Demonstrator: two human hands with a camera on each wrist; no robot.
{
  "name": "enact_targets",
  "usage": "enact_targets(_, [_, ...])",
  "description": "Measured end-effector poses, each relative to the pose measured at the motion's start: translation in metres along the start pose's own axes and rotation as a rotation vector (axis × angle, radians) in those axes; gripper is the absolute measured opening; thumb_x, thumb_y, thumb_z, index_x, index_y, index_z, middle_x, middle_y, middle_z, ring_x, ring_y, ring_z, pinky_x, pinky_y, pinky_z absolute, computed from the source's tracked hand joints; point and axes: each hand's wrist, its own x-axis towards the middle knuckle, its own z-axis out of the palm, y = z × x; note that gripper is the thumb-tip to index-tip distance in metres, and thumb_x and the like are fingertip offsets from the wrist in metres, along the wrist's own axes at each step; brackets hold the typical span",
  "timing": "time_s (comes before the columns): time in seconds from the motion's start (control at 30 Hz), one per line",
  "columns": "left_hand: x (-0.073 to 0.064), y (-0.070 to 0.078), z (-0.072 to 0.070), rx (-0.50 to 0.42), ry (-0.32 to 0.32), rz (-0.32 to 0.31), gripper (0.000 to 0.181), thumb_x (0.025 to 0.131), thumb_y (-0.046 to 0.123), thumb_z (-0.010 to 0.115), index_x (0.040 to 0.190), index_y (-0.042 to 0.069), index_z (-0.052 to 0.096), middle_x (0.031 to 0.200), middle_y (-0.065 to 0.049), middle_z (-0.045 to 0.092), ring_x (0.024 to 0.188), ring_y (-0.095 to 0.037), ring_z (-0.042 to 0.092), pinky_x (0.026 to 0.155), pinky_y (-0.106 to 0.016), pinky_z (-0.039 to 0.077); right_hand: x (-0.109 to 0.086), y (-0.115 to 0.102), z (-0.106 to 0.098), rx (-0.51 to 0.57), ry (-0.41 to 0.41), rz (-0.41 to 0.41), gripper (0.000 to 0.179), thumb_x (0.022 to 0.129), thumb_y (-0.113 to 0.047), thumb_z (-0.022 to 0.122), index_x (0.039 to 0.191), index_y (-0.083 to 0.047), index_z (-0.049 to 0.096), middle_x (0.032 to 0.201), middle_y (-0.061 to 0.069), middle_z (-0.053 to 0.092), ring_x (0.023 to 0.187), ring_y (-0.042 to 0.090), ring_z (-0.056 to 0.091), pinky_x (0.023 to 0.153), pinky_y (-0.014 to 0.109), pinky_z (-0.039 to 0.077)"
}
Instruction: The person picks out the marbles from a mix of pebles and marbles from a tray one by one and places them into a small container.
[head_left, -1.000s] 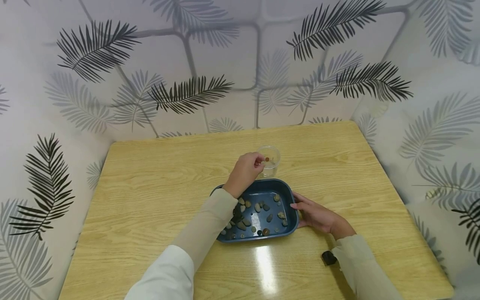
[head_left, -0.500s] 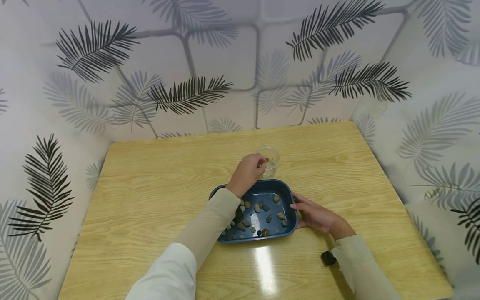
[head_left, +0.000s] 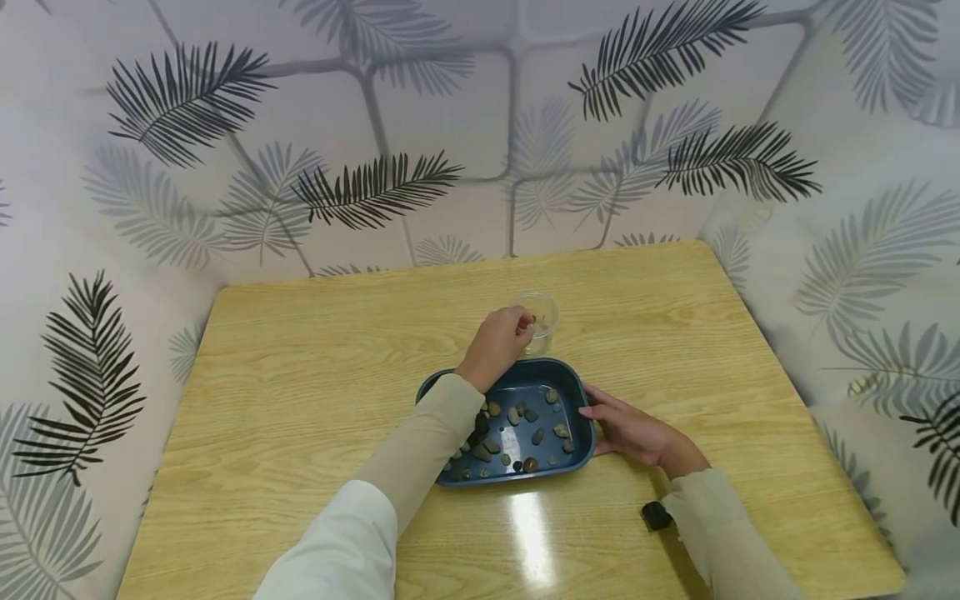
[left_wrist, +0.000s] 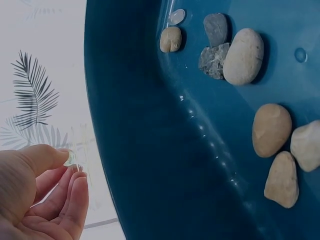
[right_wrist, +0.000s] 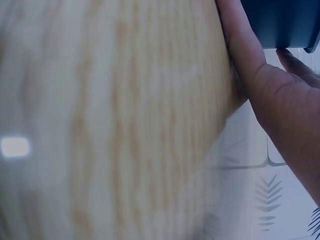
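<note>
My left hand (head_left: 497,343) reaches across a blue tub (head_left: 555,364) to a clear plastic cup (head_left: 542,342) just behind it, with its fingertips at the cup's rim. In the left wrist view, the thumb and fingers pinch a small pale-green translucent piece (left_wrist: 69,160), its kind unclear. Pebbles of several sizes, one of them a cream pebble (left_wrist: 244,56), lie spread over the tub's floor; my left forearm hides its left part. My right hand (head_left: 637,433) holds the tub's right end, its thumb over the rim and its fingers along the outer wall.
A small black object (head_left: 656,516) lies on the wooden table (head_left: 315,358) beside the right sleeve. Walls with a leaf pattern (head_left: 450,225) enclose the table's back and sides.
My left hand has edged slightly right over the cup's rim, covering more of a small reddish spot seen at the cup. The right hand and the tub stay in place.
</note>
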Motion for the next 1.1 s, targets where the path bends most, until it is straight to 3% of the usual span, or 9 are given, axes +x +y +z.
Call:
enact_targets(0.37, [0.001,0.0,0.0,0.006,-0.005,-0.017,0.018,0.088,0.018,0.054,0.101,0.009,0.062,0.089,0.002,0.059,0.076,-0.008,0.053,0.069,-0.023,0.046,0.0,-0.001,0.001,0.001,0.006,0.004,0.052,0.095,-0.021,0.038,0.141,-0.03,0.016,0.144,0.004,0.01,0.12,0.031,0.028,0.079,0.054,0.042])
enact_targets(0.67, [-0.003,0.0,-0.003,-0.003,0.013,0.005,0.014,0.088,0.019,0.054,0.097,0.012,0.062,0.088,0.003,0.059,0.076,-0.006,0.053,0.068,-0.02,0.046,0.001,-0.001,0.001,0.005,-0.006,0.001,0.051,0.095,-0.021,0.038,0.141,-0.029,0.016,0.144,0.004,0.01,0.12,0.031,0.029,0.08,0.054,0.042])
enact_targets(0.93, [-0.017,0.004,-0.025,-0.087,0.041,0.06,0.016,0.088,0.018,0.054,0.1,0.01,0.062,0.092,0.001,0.06,0.08,-0.008,0.053,0.068,-0.021,0.046,0.002,0.0,0.001,0.004,-0.011,-0.002,0.051,0.095,-0.02,0.037,0.141,-0.029,0.016,0.145,0.004,0.009,0.121,0.032,0.028,0.079,0.055,0.042])
enact_targets(1.1, [-0.03,0.003,-0.044,-0.084,0.067,0.087,0.017,0.089,0.023,0.054,0.101,0.014,0.061,0.094,0.004,0.058,0.08,-0.007,0.052,0.069,-0.021,0.046,0.001,-0.002,0.003,0.014,0.006,0.002,0.052,0.095,-0.021,0.04,0.141,-0.029,0.017,0.144,0.006,0.011,0.119,0.034,0.029,0.079,0.055,0.042])
